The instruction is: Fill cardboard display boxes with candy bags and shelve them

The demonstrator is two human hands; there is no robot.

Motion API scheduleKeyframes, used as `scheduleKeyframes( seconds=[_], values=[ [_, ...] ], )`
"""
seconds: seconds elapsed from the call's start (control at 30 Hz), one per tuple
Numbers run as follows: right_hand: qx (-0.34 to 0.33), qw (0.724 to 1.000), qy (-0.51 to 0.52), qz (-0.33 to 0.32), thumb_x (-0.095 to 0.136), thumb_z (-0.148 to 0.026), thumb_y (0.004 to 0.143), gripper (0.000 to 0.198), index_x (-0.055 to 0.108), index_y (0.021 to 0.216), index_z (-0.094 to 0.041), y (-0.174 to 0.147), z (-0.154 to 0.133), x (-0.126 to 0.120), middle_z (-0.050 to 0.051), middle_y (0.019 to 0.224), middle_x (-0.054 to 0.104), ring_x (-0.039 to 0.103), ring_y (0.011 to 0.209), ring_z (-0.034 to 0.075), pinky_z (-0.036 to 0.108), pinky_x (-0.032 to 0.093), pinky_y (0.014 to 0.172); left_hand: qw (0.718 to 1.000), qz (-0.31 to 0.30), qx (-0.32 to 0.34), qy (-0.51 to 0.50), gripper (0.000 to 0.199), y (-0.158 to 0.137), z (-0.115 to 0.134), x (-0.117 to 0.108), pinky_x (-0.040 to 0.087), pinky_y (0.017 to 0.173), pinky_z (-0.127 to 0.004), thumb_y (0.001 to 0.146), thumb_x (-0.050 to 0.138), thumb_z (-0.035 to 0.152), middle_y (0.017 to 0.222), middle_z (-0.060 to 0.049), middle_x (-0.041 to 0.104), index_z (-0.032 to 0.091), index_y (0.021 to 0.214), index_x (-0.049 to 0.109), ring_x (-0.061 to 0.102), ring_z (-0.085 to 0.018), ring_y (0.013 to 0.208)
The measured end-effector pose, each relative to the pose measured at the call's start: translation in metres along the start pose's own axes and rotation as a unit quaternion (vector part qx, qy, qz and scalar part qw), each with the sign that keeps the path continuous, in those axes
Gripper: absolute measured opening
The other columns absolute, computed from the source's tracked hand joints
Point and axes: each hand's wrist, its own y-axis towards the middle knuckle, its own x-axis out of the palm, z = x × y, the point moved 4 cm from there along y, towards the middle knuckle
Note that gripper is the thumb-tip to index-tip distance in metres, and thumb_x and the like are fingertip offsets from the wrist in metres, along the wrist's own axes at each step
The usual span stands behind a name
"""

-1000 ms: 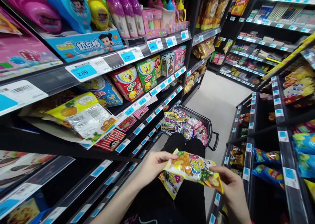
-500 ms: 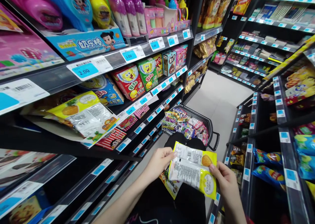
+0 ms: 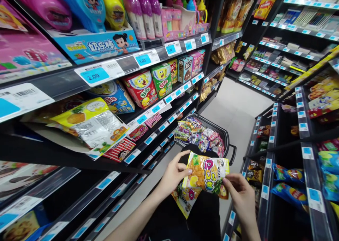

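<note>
Both hands hold one candy bag [image 3: 206, 174], yellow and orange with its printed front facing up. My left hand [image 3: 175, 174] pinches its left edge, thumb on top. At the lower right corner, my right hand [image 3: 239, 189] is closed on the bag between thumb and fingers. Just beneath, a second similar candy bag [image 3: 186, 199] lies on the dark-clothed lap, partly covered by the first. Beyond the knees stands a black basket [image 3: 228, 136] heaped with small colourful packets.
At left, a shelf holds a yellow snack bag [image 3: 91, 124] in an open carton, and several cartoon boxes [image 3: 140, 89]. Toy-shaped sweets stand above. Along the right, a low rack carries blue snack bags [image 3: 290, 195]. Grey floor [image 3: 238, 96] runs between them.
The candy bag in my hands has been flipped from its white printed back to its orange front. Both hands have shifted their grip along its edges.
</note>
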Motion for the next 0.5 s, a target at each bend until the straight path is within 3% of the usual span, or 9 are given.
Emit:
scheduleKeyframes(
  seconds=[0.03, 0.1, 0.17, 0.23, 0.33, 0.4, 0.5],
  values=[
    [-0.009, 1.000, -0.003, 0.017, 0.072, -0.040, 0.074, 0.025, 0.067, 0.081, -0.017, 0.004, 0.003, 0.002, 0.006, 0.072, 0.072, 0.068, 0.065, 0.019, 0.028, 0.056, 0.059, 1.000, 0.007, -0.001, 0.030, 0.072, 0.002, -0.005, 0.000, 0.046, 0.062, -0.025, 0.079, 0.064, 0.033, 0.060, 0.004, 0.064, 0.014, 0.140, 0.032, 0.061, -0.015, 0.057],
    [-0.025, 0.998, -0.022, 0.046, 0.068, -0.042, 0.076, 0.028, 0.067, 0.083, -0.016, 0.016, 0.009, 0.005, 0.007, 0.076, 0.072, 0.068, 0.069, 0.020, 0.031, 0.056, 0.063, 0.980, 0.000, -0.019, 0.196, 0.061, 0.002, -0.018, 0.001, 0.048, 0.068, -0.028, 0.089, 0.047, 0.033, 0.072, -0.001, 0.068, 0.014, 0.144, 0.025, 0.065, -0.018, 0.067],
    [-0.033, 0.997, -0.049, 0.050, 0.065, -0.043, 0.078, 0.029, 0.067, 0.084, -0.015, 0.036, 0.017, 0.009, 0.007, 0.077, 0.072, 0.068, 0.071, 0.021, 0.033, 0.055, 0.066, 0.907, -0.020, -0.050, 0.417, 0.049, -0.003, -0.035, 0.001, 0.047, 0.080, -0.034, 0.090, 0.046, 0.031, 0.093, -0.008, 0.069, 0.015, 0.136, 0.039, 0.065, -0.024, 0.091],
    [-0.036, 0.994, -0.087, 0.046, 0.063, -0.041, 0.080, 0.027, 0.067, 0.084, -0.015, 0.063, 0.027, 0.016, 0.006, 0.078, 0.071, 0.068, 0.073, 0.021, 0.034, 0.054, 0.070, 0.841, -0.031, -0.086, 0.533, 0.048, -0.014, -0.055, 0.001, 0.042, 0.092, -0.043, 0.075, 0.067, 0.028, 0.110, -0.017, 0.064, 0.012, 0.118, 0.056, 0.055, -0.035, 0.113],
    [-0.031, 0.986, -0.153, 0.058, 0.062, -0.033, 0.086, 0.019, 0.065, 0.088, -0.014, 0.116, 0.043, 0.028, 0.004, 0.084, 0.070, 0.067, 0.081, 0.019, 0.037, 0.052, 0.080, 0.800, -0.027, -0.143, 0.582, 0.056, -0.028, -0.084, 0.003, 0.044, 0.087, -0.048, 0.055, 0.081, 0.017, 0.113, -0.022, 0.060, 0.007, 0.107, 0.061, 0.055, -0.042, 0.109],
    [-0.013, 0.978, -0.197, 0.064, 0.060, -0.031, 0.089, 0.020, 0.063, 0.097, -0.014, 0.153, 0.055, 0.035, 0.004, 0.093, 0.068, 0.065, 0.088, 0.018, 0.040, 0.051, 0.083, 0.780, -0.020, -0.162, 0.604, 0.057, -0.032, -0.099, 0.004, 0.046, 0.083, -0.047, 0.055, 0.080, 0.014, 0.110, -0.021, 0.061, 0.008, 0.109, 0.060, 0.059, -0.040, 0.102],
    [0.028, 0.965, -0.259, 0.041, 0.058, -0.032, 0.091, 0.024, 0.061, 0.108, -0.015, 0.196, 0.075, 0.043, 0.006, 0.110, 0.064, 0.062, 0.098, 0.020, 0.043, 0.051, 0.086, 0.773, -0.011, -0.151, 0.616, 0.053, -0.029, -0.113, 0.003, 0.042, 0.090, -0.049, 0.059, 0.079, 0.016, 0.110, -0.021, 0.060, 0.008, 0.108, 0.060, 0.056, -0.039, 0.107]
  ],
)
